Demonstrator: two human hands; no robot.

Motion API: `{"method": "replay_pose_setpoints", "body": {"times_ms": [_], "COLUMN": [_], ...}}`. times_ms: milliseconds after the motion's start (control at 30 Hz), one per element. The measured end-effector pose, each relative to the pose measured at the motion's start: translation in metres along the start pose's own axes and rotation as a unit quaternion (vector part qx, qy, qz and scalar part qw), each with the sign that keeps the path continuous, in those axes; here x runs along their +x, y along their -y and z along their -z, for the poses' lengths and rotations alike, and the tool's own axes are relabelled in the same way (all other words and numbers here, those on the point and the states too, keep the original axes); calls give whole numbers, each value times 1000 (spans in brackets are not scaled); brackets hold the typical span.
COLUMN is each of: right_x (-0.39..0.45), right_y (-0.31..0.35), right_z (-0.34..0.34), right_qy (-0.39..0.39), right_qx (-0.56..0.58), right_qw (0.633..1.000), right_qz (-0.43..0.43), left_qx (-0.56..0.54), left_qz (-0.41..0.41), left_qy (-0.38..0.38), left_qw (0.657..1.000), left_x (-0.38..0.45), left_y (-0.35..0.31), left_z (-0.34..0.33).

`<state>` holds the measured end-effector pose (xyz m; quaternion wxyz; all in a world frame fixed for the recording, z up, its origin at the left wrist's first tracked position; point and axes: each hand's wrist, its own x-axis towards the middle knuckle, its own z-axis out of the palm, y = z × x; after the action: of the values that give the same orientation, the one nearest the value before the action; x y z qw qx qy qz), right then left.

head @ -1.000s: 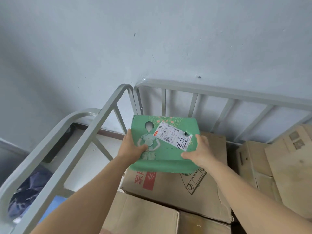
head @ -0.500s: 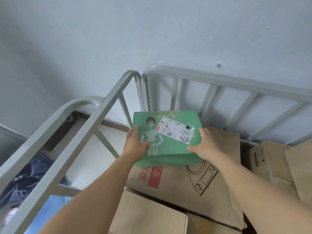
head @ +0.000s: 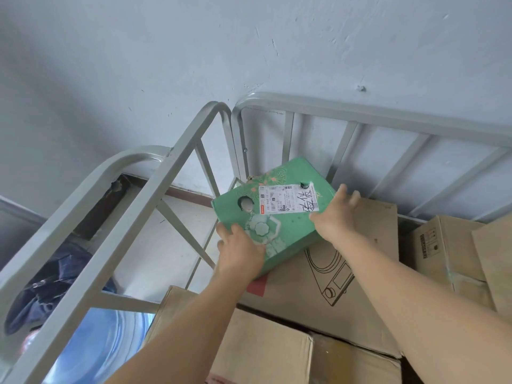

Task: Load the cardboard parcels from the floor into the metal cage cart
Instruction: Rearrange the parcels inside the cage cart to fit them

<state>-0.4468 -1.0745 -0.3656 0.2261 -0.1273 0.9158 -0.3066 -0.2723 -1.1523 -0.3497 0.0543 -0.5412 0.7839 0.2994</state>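
Note:
A flat green parcel with a white shipping label lies tilted on a large brown carton printed with a cooker drawing, in the far left corner of the grey metal cage cart. My left hand rests on the green parcel's near left corner. At its right edge is my right hand, fingers spread and lifting off. More cardboard cartons are stacked below, inside the cage.
Other brown boxes fill the cage's right side. The cage's left rail runs diagonally beside my left arm. Beyond it lie dark cloth and a blue water bottle. A pale wall stands behind.
The green parcel went from held upright to lying tilted on the big carton, farther into the corner. My right hand's fingers have opened off its edge.

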Motion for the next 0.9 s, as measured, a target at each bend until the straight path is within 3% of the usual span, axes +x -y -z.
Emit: {"method": "replay_pose_setpoints", "body": {"times_ms": [100, 267, 400, 700, 900], "right_x": [-12, -35, -36, -14, -29], "right_y": [6, 10, 17, 23, 25], "right_z": [-7, -28, -35, -33, -44], "right_qy": [10, 57, 74, 48, 101], "right_qx": [30, 23, 14, 21, 28], "right_qw": [999, 995, 996, 999, 994], "right_qz": [-33, -73, -53, 3, 18], "left_qx": [119, 206, 233, 223, 238], "left_qz": [-59, -149, -126, -126, -89], "left_qy": [-14, 34, 67, 45, 31], "left_qw": [991, 967, 962, 966, 967], "left_x": [15, 54, 68, 77, 55], "left_y": [4, 0, 4, 12, 14], "left_z": [8, 28, 33, 37, 30]}}
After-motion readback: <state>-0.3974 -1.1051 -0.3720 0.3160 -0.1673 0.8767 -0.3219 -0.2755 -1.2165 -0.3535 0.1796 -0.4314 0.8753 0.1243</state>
